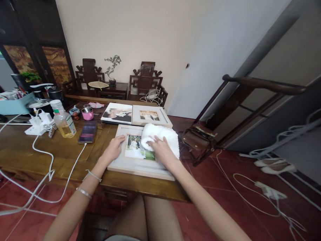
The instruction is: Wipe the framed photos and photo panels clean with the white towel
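In front of me a framed photo [117,164], with a pale mat and a light wooden edge, lies flat on the brown wooden table [95,165]. My left hand [114,148] grips its left side, fingertips over the border. Across the right part of the frame lies a fluffy white towel [162,133], folded over and covering part of the picture. Pressed onto the towel, my right hand [161,150] has its fingers bent into the cloth; some fingertips are hidden in it.
Behind lie a second framed photo [163,117] and a photo album [117,112]. Leftward are a phone [87,132] on its charging cable, a bottle of yellow liquid [64,122], a pink cup [87,113] and a power strip [40,125]. A wooden chair [213,115] stands right.
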`<action>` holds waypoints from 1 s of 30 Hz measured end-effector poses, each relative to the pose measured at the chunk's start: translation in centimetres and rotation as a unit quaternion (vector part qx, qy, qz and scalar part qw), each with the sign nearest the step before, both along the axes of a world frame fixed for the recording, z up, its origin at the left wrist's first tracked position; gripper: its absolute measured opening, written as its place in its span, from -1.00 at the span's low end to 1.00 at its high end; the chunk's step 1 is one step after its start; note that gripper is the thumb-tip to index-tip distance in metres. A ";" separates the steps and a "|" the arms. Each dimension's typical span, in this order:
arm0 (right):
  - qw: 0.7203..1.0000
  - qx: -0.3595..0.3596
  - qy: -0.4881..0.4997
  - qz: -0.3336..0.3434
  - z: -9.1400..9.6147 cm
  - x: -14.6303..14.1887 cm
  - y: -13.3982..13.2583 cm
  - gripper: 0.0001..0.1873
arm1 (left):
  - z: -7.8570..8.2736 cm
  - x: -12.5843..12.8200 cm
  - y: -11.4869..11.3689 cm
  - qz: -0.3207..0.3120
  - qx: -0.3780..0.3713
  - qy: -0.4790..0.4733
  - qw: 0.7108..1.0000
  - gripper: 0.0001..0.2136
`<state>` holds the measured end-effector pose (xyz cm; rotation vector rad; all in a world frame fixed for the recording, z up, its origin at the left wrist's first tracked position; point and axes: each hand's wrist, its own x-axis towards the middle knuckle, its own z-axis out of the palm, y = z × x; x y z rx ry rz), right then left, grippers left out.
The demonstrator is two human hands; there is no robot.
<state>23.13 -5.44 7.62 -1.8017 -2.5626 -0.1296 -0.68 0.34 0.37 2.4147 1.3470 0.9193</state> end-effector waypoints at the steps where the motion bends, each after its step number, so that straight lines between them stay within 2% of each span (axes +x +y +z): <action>1: 1.000 -0.022 -0.002 0.008 0.4 -0.3 -1.0 -0.40 | 0.0 0.0 0.0 0.001 -0.001 0.000 1.000 -0.49; 6: 0.985 -0.164 0.027 0.056 3.1 -0.8 -6.7 -0.30 | -0.2 0.0 0.0 0.001 -0.008 -0.003 1.000 -0.48; 10: 0.978 -0.164 0.090 0.094 3.3 -0.3 -9.1 -0.30 | -0.2 0.0 -0.1 0.002 -0.019 -0.011 1.000 -0.48; 13: 0.986 -0.121 0.098 0.063 2.8 0.3 -7.6 -0.27 | -0.1 0.0 -0.1 0.000 -0.026 -0.016 1.000 -0.49; 18: 1.000 -0.015 0.017 -0.018 2.0 0.7 -0.9 -0.35 | 0.0 -0.1 0.0 0.000 -0.021 -0.007 1.000 -0.49; 20: 1.000 -0.007 -0.007 -0.017 1.3 0.5 1.1 -0.33 | 0.0 -0.1 0.0 0.000 -0.015 -0.005 1.000 -0.50; 22: 1.000 -0.016 -0.013 -0.011 0.6 0.1 1.8 -0.32 | 0.1 0.0 -0.1 0.000 -0.010 -0.002 1.000 -0.50; 24: 0.999 -0.031 -0.010 -0.010 0.3 -0.5 1.0 -0.32 | 0.2 0.0 -0.2 0.000 -0.009 0.004 1.000 -0.48; 26: 0.998 -0.061 -0.008 -0.008 0.7 -1.3 -1.1 -0.32 | 0.4 0.1 -0.3 0.001 -0.011 0.010 1.000 -0.48; 30: 0.984 -0.178 -0.006 0.011 3.5 -2.4 -7.1 -0.29 | 0.5 0.3 -0.4 0.004 -0.015 0.011 1.000 -0.50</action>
